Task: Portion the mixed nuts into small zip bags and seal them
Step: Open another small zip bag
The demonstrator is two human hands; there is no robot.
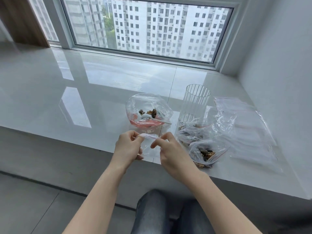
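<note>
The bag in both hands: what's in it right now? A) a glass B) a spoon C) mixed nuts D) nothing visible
D: the small bag, pinched at its top strip by the left hand and right hand, looks clear and empty.
</note>
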